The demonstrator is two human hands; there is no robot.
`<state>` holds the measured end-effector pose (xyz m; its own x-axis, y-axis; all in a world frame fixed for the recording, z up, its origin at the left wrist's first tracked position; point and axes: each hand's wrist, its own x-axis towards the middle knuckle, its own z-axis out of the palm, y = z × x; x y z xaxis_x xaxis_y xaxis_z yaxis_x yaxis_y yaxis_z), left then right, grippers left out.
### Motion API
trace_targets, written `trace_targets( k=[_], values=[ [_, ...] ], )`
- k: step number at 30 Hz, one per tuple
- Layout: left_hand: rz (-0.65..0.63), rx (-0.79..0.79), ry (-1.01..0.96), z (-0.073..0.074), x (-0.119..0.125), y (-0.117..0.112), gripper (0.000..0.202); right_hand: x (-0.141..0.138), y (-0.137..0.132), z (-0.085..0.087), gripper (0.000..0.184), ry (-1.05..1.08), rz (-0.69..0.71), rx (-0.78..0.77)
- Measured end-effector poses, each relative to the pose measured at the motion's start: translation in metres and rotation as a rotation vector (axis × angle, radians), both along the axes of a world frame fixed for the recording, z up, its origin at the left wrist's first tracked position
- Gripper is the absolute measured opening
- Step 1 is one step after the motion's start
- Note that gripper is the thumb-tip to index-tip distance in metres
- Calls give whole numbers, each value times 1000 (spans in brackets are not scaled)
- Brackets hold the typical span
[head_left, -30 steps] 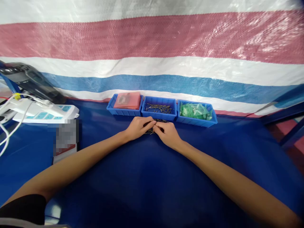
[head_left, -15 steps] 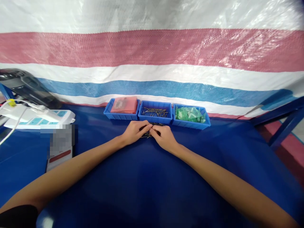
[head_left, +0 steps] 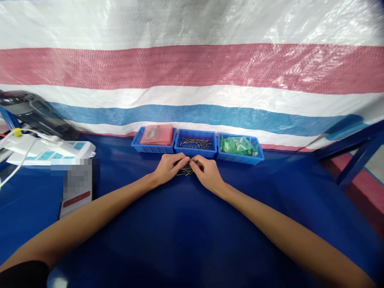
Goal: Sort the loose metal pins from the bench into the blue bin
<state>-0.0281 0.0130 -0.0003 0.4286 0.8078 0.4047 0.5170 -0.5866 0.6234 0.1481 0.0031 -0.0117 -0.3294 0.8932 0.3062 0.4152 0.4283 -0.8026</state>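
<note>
My left hand [head_left: 168, 168] and my right hand [head_left: 207, 173] meet over a small heap of thin metal pins [head_left: 185, 172] on the blue table cover. Both hands have their fingers curled and pinched together at the heap; what they pinch is too small to make out. Just behind the hands stands a row of three blue bins. The middle bin [head_left: 195, 153] holds more loose pins. The left bin [head_left: 141, 147] carries pink bags, and the right bin [head_left: 258, 159] holds green bags.
A white power strip [head_left: 51, 150] with cords lies at the far left beside a dark device [head_left: 36, 112]. A card with a red band [head_left: 75, 199] lies near my left forearm. A striped tarp hangs behind the bins. A blue frame [head_left: 357, 156] stands at the right.
The view has tilted slightly, so the bins and hands sit a little lower and further left. My hands stay together over the pins, with the fingers shifting slightly.
</note>
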Motion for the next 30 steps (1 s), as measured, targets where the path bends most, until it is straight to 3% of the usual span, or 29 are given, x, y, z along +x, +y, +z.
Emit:
trace_targets(
  k=[13, 22, 30],
  values=[
    [11, 30, -31, -1, -1, 1, 27, 0, 1, 0, 32, -73, 54, 26],
    [11, 16, -12, 0, -1, 0, 39, 0, 1, 1, 21, -21, 34, -7],
    [18, 40, 14, -1, -1, 1, 43, 0, 2, 0, 32, -76, 62, 25]
  ],
)
